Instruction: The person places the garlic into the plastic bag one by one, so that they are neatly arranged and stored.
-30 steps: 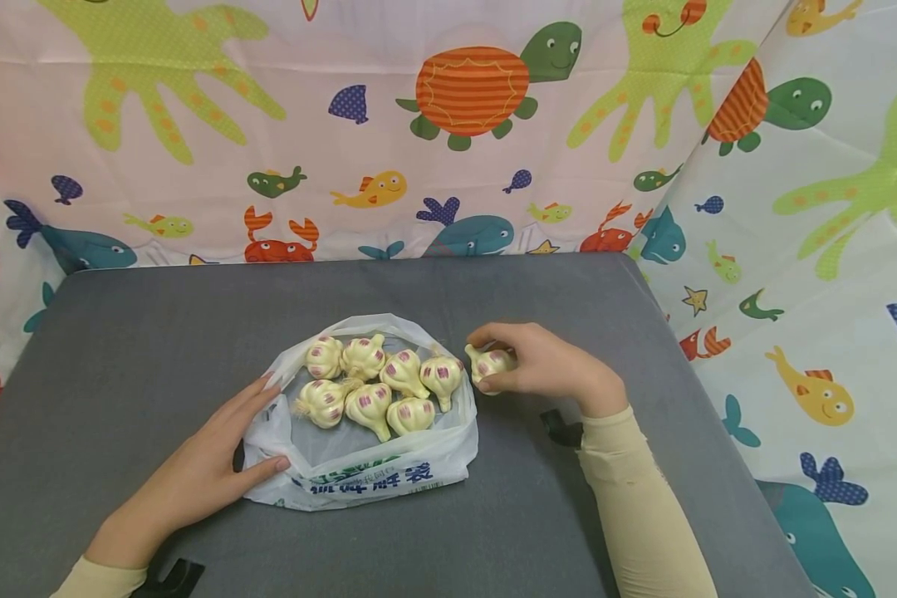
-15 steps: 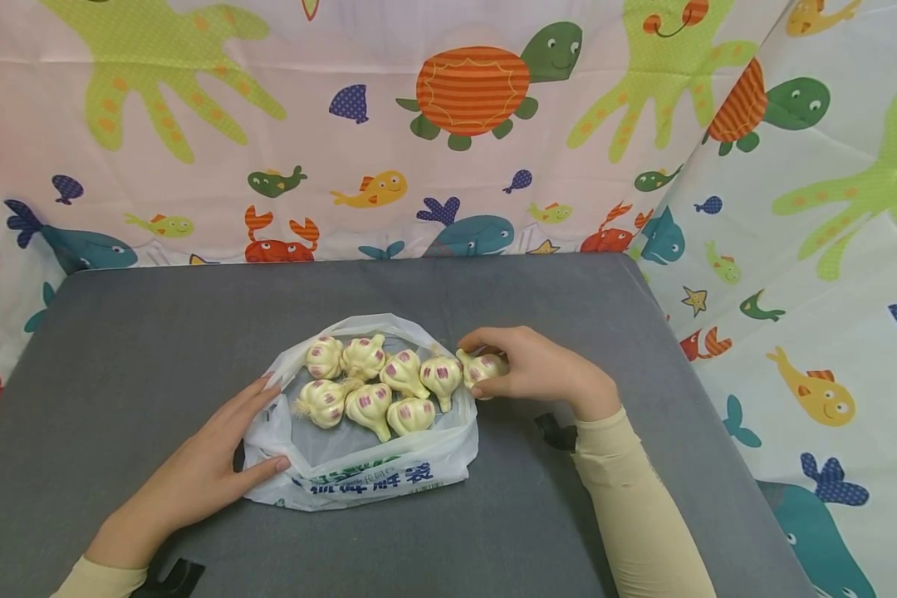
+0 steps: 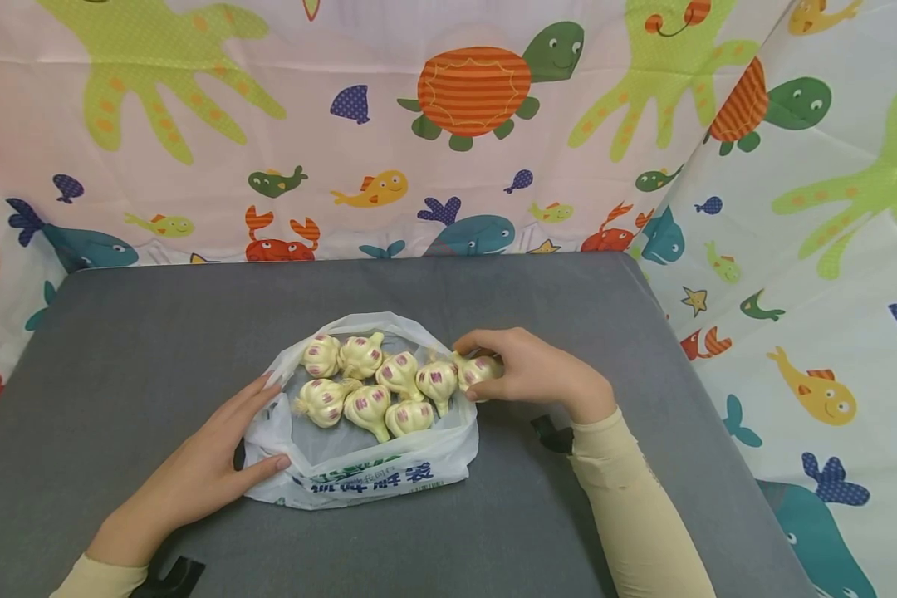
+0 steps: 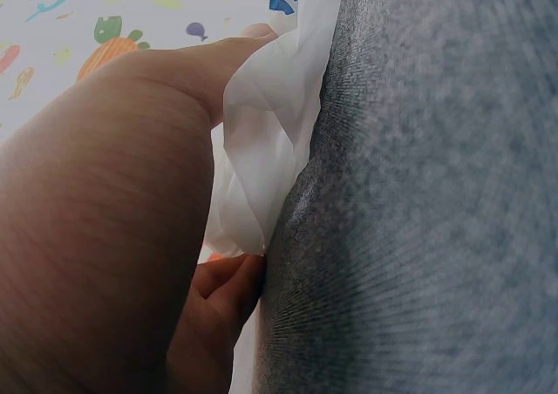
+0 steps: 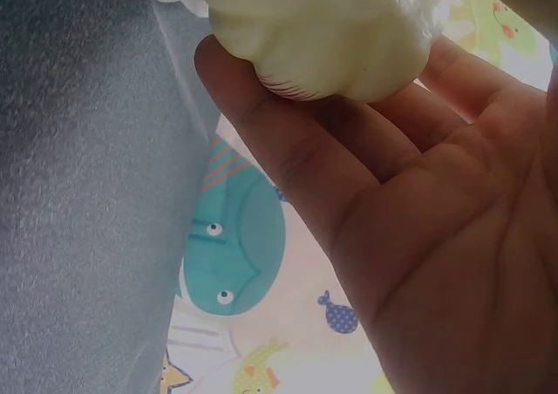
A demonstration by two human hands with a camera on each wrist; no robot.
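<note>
A white plastic bag (image 3: 452, 453) with blue and green print lies on the table, mouth spread wide. Several garlic bulbs (image 3: 369, 407), pale with purplish patches, sit inside it in two loose rows. My left hand (image 3: 194, 469) rests on the bag's left side, fingers along the rim and thumb on the front edge; the left wrist view shows the plastic (image 4: 261, 150) between thumb and fingers. At the bag's right rim, my right hand (image 3: 534, 370) holds another garlic bulb (image 3: 475, 370) between thumb and fingers. Up close in the right wrist view, that bulb (image 5: 323, 37) sits against the fingertips.
Grey cloth covers the table (image 3: 179, 332). Behind and to the right hangs a curtain (image 3: 493, 183) printed with sea animals. Black straps (image 3: 553, 433) sit at both wrists.
My right hand has moved a little left with its garlic bulb, up to the bag's right rim. Bulbs inside have shifted slightly left. The left hand stays in place.
</note>
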